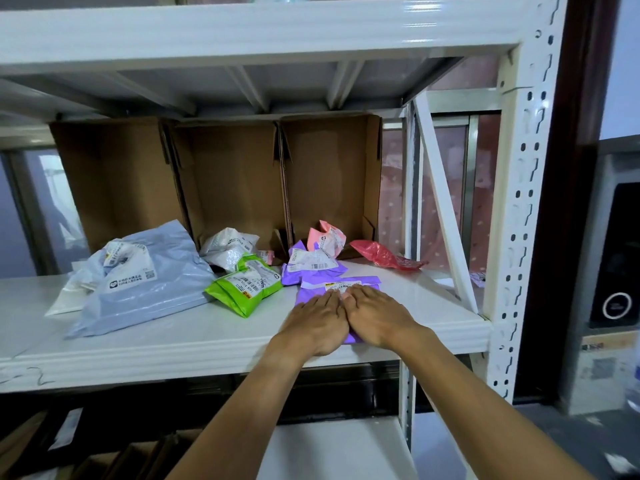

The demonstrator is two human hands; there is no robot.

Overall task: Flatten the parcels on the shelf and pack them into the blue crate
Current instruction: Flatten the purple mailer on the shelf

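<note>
A flat purple parcel (313,289) lies near the front edge of the white shelf (194,337). My left hand (317,320) and my right hand (375,315) press down on it side by side, fingers straight, covering most of it. Behind it sits a second, crumpled purple parcel (311,266). Further parcels lie on the shelf: a green one (244,289), a large pale blue one (145,282), a white one (227,247), a pink one (327,240) and a red one (381,254). The blue crate is not in view.
Open brown cardboard boxes (228,178) stand along the back of the shelf. The upper shelf (242,32) hangs low overhead. A white perforated upright (523,202) and a diagonal brace (446,209) bound the right side. Flattened cardboard lies on the level below (104,459).
</note>
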